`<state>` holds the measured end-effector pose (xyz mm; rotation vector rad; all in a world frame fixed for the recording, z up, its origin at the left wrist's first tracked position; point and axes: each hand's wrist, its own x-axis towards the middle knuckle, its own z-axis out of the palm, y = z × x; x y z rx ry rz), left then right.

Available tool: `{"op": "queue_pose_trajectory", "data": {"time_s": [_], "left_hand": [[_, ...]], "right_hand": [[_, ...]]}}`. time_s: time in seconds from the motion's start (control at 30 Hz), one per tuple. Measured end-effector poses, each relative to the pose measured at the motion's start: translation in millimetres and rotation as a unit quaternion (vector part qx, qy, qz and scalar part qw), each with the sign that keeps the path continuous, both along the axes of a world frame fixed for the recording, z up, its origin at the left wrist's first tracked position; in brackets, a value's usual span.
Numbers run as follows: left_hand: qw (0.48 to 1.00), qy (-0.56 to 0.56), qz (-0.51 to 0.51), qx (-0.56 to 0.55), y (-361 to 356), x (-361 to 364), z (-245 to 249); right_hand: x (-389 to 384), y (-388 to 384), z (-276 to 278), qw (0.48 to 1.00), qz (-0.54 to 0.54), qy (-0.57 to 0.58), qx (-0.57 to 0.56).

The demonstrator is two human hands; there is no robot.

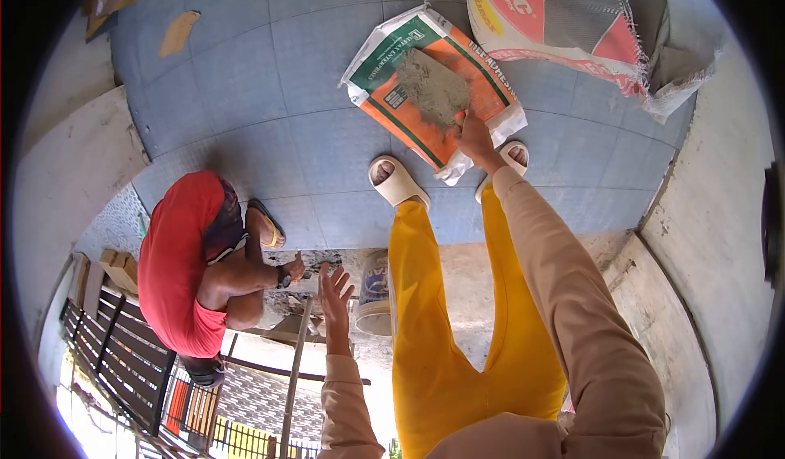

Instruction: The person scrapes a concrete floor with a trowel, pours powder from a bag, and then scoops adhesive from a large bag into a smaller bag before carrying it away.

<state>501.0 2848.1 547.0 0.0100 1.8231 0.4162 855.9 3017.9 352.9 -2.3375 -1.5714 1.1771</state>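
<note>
My right hand (476,141) is closed round the handle of a trowel (435,84), whose wide blade is coated in grey mortar. Under the blade lies an orange, green and white tile adhesive bag (417,136), spread flat on the blue-grey tiles with smears of grey on it. My left hand (334,295) hangs in the air with its fingers apart and nothing in it. It is nearest a bucket (376,318) and a long pole (297,369).
A crouching person in a red shirt (176,271) is at the left, one hand (293,269) near mine. A large woven sack (564,17) stands at the upper right. Walls (719,205) border the tiled floor (311,148). A slatted railing (123,353) is at lower left.
</note>
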Motion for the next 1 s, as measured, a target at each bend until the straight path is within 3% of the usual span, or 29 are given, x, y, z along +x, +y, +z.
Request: {"op": "queue_pose_trajectory", "data": {"time_s": [0.27,0.5,0.57,0.7,0.8,0.83,0.87,0.93,1.0], "left_hand": [[0.997,-0.017,-0.071,0.032,11.2,13.1,-0.7],[0.996,-0.001,-0.061,0.059,24.4,33.5,2.6],[0.993,-0.005,-0.079,0.082,32.7,41.8,5.8],[0.986,-0.028,-0.110,0.122,71.5,68.7,8.6],[0.975,-0.066,-0.108,0.184,122.7,107.7,19.0],[0.972,-0.072,-0.106,0.198,140.8,123.6,23.6],[0.963,-0.097,-0.100,0.231,160.6,141.0,29.0],[0.950,-0.126,-0.077,0.275,204.6,180.4,52.6],[0.940,-0.128,-0.075,0.307,240.4,220.5,64.0]], "right_hand": [[-16.4,-6.0,21.5,0.993,0.063,-0.093,-0.039],[-1.4,-10.9,48.9,0.994,0.055,-0.095,-0.018],[3.5,-10.0,60.6,0.999,0.007,-0.038,0.019],[12.4,-15.6,139.5,0.994,-0.078,0.073,0.036],[29.9,-24.9,217.7,0.982,-0.069,0.126,0.122],[33.2,-13.7,271.1,0.959,-0.162,0.232,-0.009],[38.8,-11.9,302.3,0.960,-0.157,0.230,0.002],[54.4,-10.5,347.3,0.895,-0.287,0.341,-0.014],[70.2,11.0,390.0,0.889,-0.297,0.348,0.029]]}}
